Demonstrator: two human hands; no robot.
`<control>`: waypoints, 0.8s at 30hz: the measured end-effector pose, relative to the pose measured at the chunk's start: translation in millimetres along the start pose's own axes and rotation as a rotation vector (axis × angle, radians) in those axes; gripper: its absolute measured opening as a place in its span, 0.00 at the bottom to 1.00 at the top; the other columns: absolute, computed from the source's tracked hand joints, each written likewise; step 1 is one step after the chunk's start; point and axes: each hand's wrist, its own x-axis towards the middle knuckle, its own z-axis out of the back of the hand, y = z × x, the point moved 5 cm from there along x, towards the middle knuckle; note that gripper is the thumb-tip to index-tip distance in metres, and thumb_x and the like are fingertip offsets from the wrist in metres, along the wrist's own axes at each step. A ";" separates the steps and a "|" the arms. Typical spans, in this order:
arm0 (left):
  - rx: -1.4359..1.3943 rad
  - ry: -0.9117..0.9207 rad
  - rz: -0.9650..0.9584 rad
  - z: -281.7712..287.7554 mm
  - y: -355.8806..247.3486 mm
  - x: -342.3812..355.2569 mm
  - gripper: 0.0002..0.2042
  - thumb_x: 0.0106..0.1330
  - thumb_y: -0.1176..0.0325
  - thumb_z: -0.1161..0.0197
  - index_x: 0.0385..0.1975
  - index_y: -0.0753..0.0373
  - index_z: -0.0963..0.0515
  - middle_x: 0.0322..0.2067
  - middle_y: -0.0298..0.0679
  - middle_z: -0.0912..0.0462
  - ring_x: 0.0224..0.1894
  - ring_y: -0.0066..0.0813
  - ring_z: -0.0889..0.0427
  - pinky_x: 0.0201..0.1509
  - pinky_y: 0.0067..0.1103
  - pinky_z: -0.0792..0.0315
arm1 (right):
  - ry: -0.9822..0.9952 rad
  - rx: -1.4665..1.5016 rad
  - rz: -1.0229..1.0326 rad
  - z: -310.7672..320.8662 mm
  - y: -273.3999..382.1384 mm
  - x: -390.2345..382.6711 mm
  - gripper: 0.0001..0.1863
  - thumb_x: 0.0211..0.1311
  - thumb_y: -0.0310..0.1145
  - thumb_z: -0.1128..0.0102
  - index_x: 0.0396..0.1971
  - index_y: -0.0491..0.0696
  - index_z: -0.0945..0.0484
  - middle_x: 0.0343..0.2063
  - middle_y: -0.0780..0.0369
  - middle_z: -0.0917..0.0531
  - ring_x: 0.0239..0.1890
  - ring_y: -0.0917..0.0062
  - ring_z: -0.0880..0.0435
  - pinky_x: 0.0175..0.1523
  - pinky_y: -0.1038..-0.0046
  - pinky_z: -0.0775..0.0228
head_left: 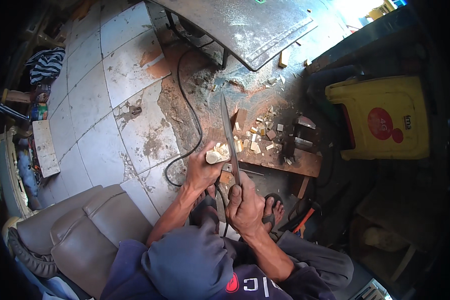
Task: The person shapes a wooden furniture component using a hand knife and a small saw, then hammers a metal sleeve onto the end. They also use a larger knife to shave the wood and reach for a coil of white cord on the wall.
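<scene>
My left hand point(200, 170) is closed around a short, pale piece of wood point(216, 155); its rounded end faces me and its upper side looks rough and chipped. My right hand point(246, 209) grips the handle of a machete point(228, 127). The long dark blade points away from me, upright in the picture, just right of the wood. Whether blade and wood touch, I cannot tell. Beyond both hands is a low wooden bench point(300, 163), strewn with pale wood chips point(255, 146). My right fingers hide the handle.
A black cable point(190, 100) snakes across the broken white tiles point(92, 130). Ahead is a dusty metal-topped table point(245, 25). At right are a yellow plastic seat point(410, 115) and an orange-handled tool point(307, 220). A brown padded chair point(100, 230) sits at left.
</scene>
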 end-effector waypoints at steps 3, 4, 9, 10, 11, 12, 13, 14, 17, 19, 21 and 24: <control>0.078 0.047 0.091 -3.8 1.3 0.1 0.20 0.61 0.63 0.23 0.49 0.65 0.19 0.35 0.45 0.10 0.41 0.40 0.08 0.40 0.29 0.17 | 0.168 -0.201 -0.091 -14.4 -13.0 -3.8 0.19 0.71 0.26 0.37 0.58 0.40 0.25 0.26 0.52 0.16 0.22 0.57 0.15 0.26 0.59 0.24; 0.051 0.043 0.089 -4.2 0.5 -1.1 0.20 0.61 0.64 0.23 0.49 0.65 0.20 0.35 0.45 0.10 0.41 0.41 0.08 0.40 0.30 0.17 | 0.256 -0.289 -0.145 -19.5 -18.5 -5.3 0.19 0.70 0.26 0.37 0.58 0.40 0.25 0.26 0.52 0.15 0.22 0.58 0.14 0.26 0.59 0.24; -0.010 -0.046 -0.051 -0.7 -11.7 2.5 0.14 0.63 0.65 0.27 0.44 0.60 0.21 0.30 0.46 0.11 0.35 0.49 0.10 0.35 0.33 0.18 | -0.026 -0.064 -0.056 3.3 7.7 9.1 0.16 0.72 0.29 0.40 0.57 0.45 0.24 0.25 0.50 0.16 0.24 0.52 0.15 0.27 0.57 0.24; -0.031 -0.036 -0.025 -1.4 -10.7 -0.3 0.14 0.64 0.63 0.27 0.45 0.59 0.21 0.31 0.45 0.11 0.36 0.49 0.10 0.34 0.34 0.18 | -0.040 -0.034 -0.053 4.5 7.3 4.0 0.16 0.72 0.29 0.40 0.57 0.45 0.24 0.25 0.49 0.16 0.25 0.51 0.15 0.27 0.57 0.24; -0.008 -0.030 -0.020 -3.1 -9.5 0.3 0.14 0.64 0.63 0.27 0.45 0.59 0.21 0.31 0.45 0.11 0.36 0.49 0.10 0.34 0.34 0.18 | -0.066 -0.009 -0.039 6.3 5.8 2.6 0.16 0.72 0.29 0.40 0.57 0.46 0.24 0.25 0.49 0.17 0.26 0.50 0.15 0.27 0.56 0.24; 0.016 -0.025 -0.015 -4.9 -5.0 -0.2 0.14 0.64 0.62 0.27 0.44 0.59 0.20 0.32 0.45 0.11 0.36 0.49 0.10 0.34 0.33 0.18 | 0.099 -0.199 -0.103 -6.8 -4.2 6.0 0.17 0.70 0.28 0.39 0.57 0.45 0.24 0.25 0.49 0.17 0.26 0.50 0.15 0.27 0.56 0.24; 0.040 -0.021 -0.010 -7.3 -0.8 -1.2 0.13 0.65 0.62 0.28 0.44 0.59 0.20 0.32 0.46 0.11 0.36 0.48 0.10 0.34 0.33 0.18 | 0.150 -0.214 -0.132 -8.0 -7.8 4.4 0.17 0.70 0.28 0.39 0.57 0.45 0.24 0.25 0.49 0.16 0.27 0.49 0.15 0.28 0.56 0.24; 0.041 -0.030 0.007 -6.4 2.8 -6.3 0.21 0.62 0.63 0.24 0.51 0.67 0.19 0.36 0.46 0.10 0.41 0.45 0.09 0.39 0.32 0.17 | 0.210 -0.221 -0.165 -11.5 -9.7 0.0 0.17 0.70 0.28 0.39 0.57 0.45 0.25 0.26 0.49 0.16 0.27 0.49 0.15 0.28 0.56 0.24; 0.272 0.009 -0.117 -10.8 3.7 2.8 0.18 0.63 0.64 0.24 0.48 0.67 0.18 0.36 0.46 0.10 0.41 0.46 0.09 0.40 0.32 0.17 | 0.058 -0.093 -0.110 -3.2 1.2 11.4 0.07 0.71 0.29 0.41 0.45 0.44 0.25 0.28 0.47 0.16 0.26 0.48 0.15 0.27 0.52 0.25; 0.115 -0.032 -0.080 -7.8 -4.1 -4.5 0.16 0.63 0.63 0.25 0.45 0.66 0.18 0.36 0.47 0.10 0.41 0.47 0.09 0.40 0.32 0.17 | -0.118 -0.030 0.005 9.1 17.2 7.2 0.08 0.70 0.28 0.40 0.45 0.44 0.25 0.28 0.47 0.16 0.26 0.48 0.15 0.27 0.53 0.25; 0.279 -0.015 -0.187 -12.5 -7.5 -2.9 0.16 0.63 0.63 0.24 0.44 0.66 0.17 0.36 0.46 0.10 0.41 0.46 0.09 0.40 0.32 0.17 | 0.180 -0.227 -0.147 -10.4 -11.1 0.5 0.12 0.69 0.27 0.39 0.50 0.43 0.24 0.30 0.48 0.15 0.27 0.50 0.14 0.27 0.55 0.24; 0.139 -0.052 -0.072 -7.5 -6.4 -1.4 0.11 0.64 0.64 0.28 0.42 0.60 0.17 0.38 0.45 0.13 0.36 0.45 0.10 0.33 0.34 0.19 | 0.250 -0.215 -0.167 -12.8 -17.0 4.3 0.17 0.68 0.25 0.38 0.55 0.42 0.24 0.31 0.49 0.14 0.27 0.52 0.13 0.28 0.57 0.23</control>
